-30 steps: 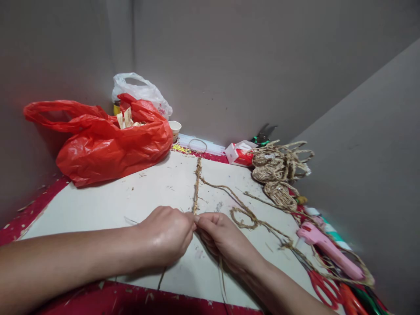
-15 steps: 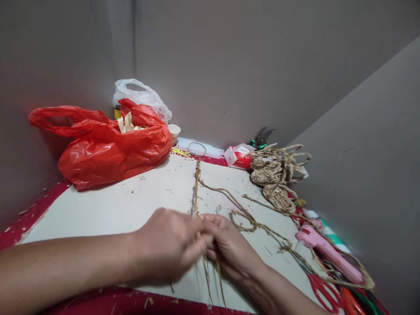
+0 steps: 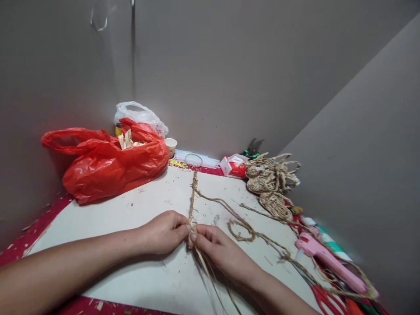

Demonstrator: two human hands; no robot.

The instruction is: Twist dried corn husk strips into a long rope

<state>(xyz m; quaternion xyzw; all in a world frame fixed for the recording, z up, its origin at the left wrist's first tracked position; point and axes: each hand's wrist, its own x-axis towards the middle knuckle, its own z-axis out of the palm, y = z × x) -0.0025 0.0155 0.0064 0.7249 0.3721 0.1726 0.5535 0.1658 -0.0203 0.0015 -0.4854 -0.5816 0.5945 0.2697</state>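
A thin braid of straw-coloured plant fibre (image 3: 192, 203) runs down the middle of a white board (image 3: 124, 271) toward me. My left hand (image 3: 169, 232) pinches its near end between thumb and fingers. Right beside it, my right hand (image 3: 215, 249) is closed on the same strands, the two thumbs almost touching. Loose strands (image 3: 210, 275) trail from below my fingers toward the board's near edge. From the braid's upper part a twisted cord (image 3: 226, 205) leads off to the right and makes a loop on the board.
A red plastic bag (image 3: 114, 170) with pale husks stands at left, a paper cup (image 3: 171, 146) beside it. Woven straw slippers (image 3: 272, 183) are heaped at the right. Below them lie a pink glue gun (image 3: 331, 262) and red-handled scissors (image 3: 328, 299). Grey walls stand behind.
My left hand was blurred in motion over the right; now both hands pinch the braid's near end side by side. The whole view has shifted a little, showing more wall.
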